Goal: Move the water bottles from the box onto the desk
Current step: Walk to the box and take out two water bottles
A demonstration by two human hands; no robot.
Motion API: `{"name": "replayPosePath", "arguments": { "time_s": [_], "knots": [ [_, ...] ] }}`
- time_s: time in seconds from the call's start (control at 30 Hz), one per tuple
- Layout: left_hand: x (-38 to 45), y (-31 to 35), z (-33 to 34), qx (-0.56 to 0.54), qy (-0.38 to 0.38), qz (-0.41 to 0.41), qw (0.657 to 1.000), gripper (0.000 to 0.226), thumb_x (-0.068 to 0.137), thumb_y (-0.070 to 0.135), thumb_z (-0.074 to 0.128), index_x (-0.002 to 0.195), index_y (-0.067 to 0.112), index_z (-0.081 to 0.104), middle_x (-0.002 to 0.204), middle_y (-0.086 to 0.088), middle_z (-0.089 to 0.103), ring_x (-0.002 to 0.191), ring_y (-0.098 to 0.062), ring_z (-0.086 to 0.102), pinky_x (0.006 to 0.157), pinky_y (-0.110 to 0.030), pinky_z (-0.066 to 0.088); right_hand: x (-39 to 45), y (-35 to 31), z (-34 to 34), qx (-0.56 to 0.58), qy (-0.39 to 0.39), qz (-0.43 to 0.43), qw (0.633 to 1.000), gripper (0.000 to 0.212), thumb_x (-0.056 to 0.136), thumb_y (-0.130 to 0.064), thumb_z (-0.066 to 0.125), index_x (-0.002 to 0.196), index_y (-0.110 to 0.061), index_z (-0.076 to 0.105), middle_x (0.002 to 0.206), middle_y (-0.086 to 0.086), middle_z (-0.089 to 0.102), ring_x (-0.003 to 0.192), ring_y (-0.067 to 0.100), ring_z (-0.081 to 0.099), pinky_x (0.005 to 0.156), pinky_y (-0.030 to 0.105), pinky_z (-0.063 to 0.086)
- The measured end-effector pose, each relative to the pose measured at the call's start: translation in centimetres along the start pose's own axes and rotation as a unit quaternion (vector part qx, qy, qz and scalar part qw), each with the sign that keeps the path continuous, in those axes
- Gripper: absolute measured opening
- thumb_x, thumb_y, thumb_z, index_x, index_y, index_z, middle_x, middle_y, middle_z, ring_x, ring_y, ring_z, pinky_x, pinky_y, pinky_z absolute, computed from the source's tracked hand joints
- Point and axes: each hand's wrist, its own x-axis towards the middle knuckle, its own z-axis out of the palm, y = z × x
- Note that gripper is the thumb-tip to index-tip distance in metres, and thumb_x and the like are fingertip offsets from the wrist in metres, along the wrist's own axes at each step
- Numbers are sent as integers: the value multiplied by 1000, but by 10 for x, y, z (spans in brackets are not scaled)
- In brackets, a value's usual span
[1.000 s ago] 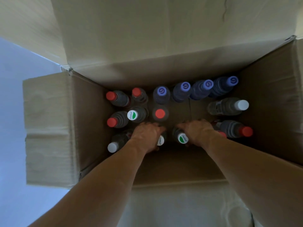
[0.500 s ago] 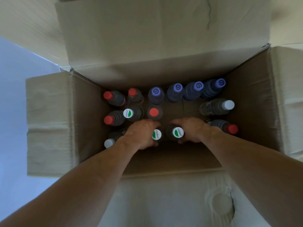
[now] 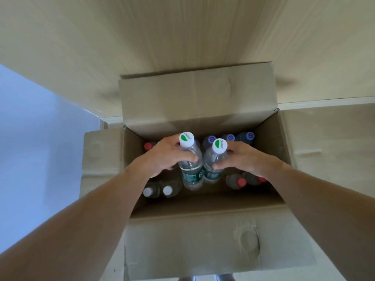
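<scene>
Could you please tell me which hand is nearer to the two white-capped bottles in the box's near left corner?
Left. The left hand, gripping a green-and-white-capped clear bottle, hovers just above the white-capped bottles; the right hand, gripping its own bottle, is farther right.

Both arms extended fwd; left hand [image 3: 165, 157] & right hand [image 3: 244, 158] fingers curled, gripping, hands side by side.

I see a pale wood-grain floor [image 3: 182, 37] carrying an open cardboard box [image 3: 203, 240], its flaps folded outward, standing right beside a white wall [image 3: 30, 138] on my left.
</scene>
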Motion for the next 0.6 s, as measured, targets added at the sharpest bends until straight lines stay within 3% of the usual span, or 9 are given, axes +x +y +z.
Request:
{"name": "replayPosePath", "arguments": {
  "time_s": [0.07,0.13,0.23,0.4,0.5,0.6],
  "knots": [
    [-7,16,-1,-46,16,-32,998,33,85,29,76,116,32,66,117,6,70,114,-18,61,96,-53,48,-9,-15,-5,54,16,8,998,27,77,-15,82,94,-34,74,93,-15,73,104,17,63,98,37,46],
    [-15,31,1,-104,31,-47,993,28,88,34,72,116,29,67,116,4,72,113,-20,62,99,-61,44,-18,-29,-8,113,28,31,993,31,79,-17,80,105,-30,72,110,-7,72,115,21,59,107,45,40],
    [-25,51,7,-168,37,-54,984,38,89,48,69,120,27,66,110,4,76,113,-23,66,88,-54,49,-30,-47,-14,191,44,42,980,35,82,-17,75,115,-26,67,119,0,70,119,23,59,110,52,37],
    [-40,77,9,-203,37,-52,977,78,74,79,59,122,18,68,114,-6,75,112,-31,68,100,-59,46,-48,-71,-18,267,70,34,960,34,88,-28,70,120,-20,65,107,3,76,107,25,68,87,41,53],
    [-46,90,10,-209,48,-50,975,79,78,81,53,120,16,69,105,-7,78,103,-28,73,94,-48,51,-59,-87,-18,272,86,45,957,45,84,-41,74,119,-14,66,103,5,77,100,25,70,84,41,55],
    [-55,101,11,-214,23,-35,976,75,76,71,68,122,12,65,106,-9,77,100,-28,74,91,-45,54,-70,-99,-17,272,114,81,952,62,78,-55,75,123,-14,61,110,10,73,102,28,69,94,48,53]
  ]
}}
